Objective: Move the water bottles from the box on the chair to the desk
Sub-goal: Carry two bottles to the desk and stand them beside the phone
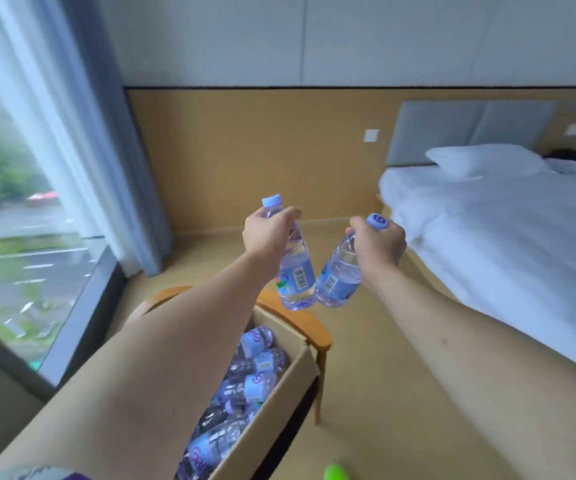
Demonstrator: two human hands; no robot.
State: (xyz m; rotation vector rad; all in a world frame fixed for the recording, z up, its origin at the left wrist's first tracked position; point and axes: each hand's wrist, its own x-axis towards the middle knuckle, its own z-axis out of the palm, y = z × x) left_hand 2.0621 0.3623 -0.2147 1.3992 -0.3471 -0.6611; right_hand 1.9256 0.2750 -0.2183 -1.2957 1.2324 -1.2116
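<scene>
The cardboard box (pixel 281 407) serves as the reference landmark. It sits on the wooden chair (pixel 309 327), open at the top, with loose water bottles (pixel 245 382) lying on their sides inside. The left forearm crosses over the box's left rim and hides that edge; the right wall and far corner of the box are visible.

Above and beyond the far edge of the box, both hands are raised in open air. The left hand (pixel 267 237) has its grip closed around the upper body of the left bottle (pixel 295 271), cap up, base tilted slightly toward the right. The right hand (pixel 380 249) has its grip closed around the neck of the right bottle (pixel 340 282), cap tilted toward the camera. The two bottle bases are just beside each other; contact cannot be confirmed.

To the right of the box, bare floor (pixel 383 375) extends to the bed (pixel 504 244) edge. To the left of the box, the window (pixel 20 237) and curtain (pixel 82 133) bound the space. Beyond the box, floor continues to the wood-panelled wall (pixel 262 150).
</scene>
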